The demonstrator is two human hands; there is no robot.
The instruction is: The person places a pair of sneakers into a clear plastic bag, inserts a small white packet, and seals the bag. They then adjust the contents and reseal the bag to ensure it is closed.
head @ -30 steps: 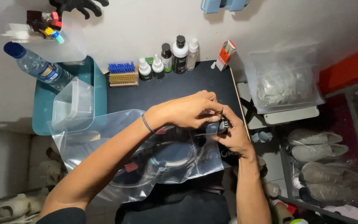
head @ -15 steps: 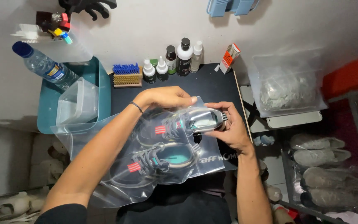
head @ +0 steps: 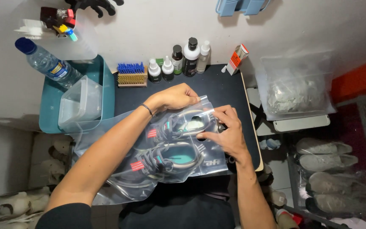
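While both shoes (head: 172, 146) already lay side by side inside the clear plastic bag (head: 149, 169), the bag's end near the right hand (head: 227, 135) looked not yet closed. Nearest the viewer, the bag spread from the person's lap onto the dark table (head: 221, 87), with loose plastic trailing to the left. The right hand's grip was pressed together, thumb and fingers pinching the bag's edge beside the shoe heels. The left hand (head: 172, 97) reached across from the other side, its fingers curled down on the bag's upper edge, pinching the plastic too. Packing seemed nearly done; flattening and sealing the bag appeared to be what remained. Farther off stood a blue-bristled brush (head: 131, 74), a row of small bottles (head: 178, 61), a teal tub (head: 106, 80) and a water bottle (head: 47, 63).
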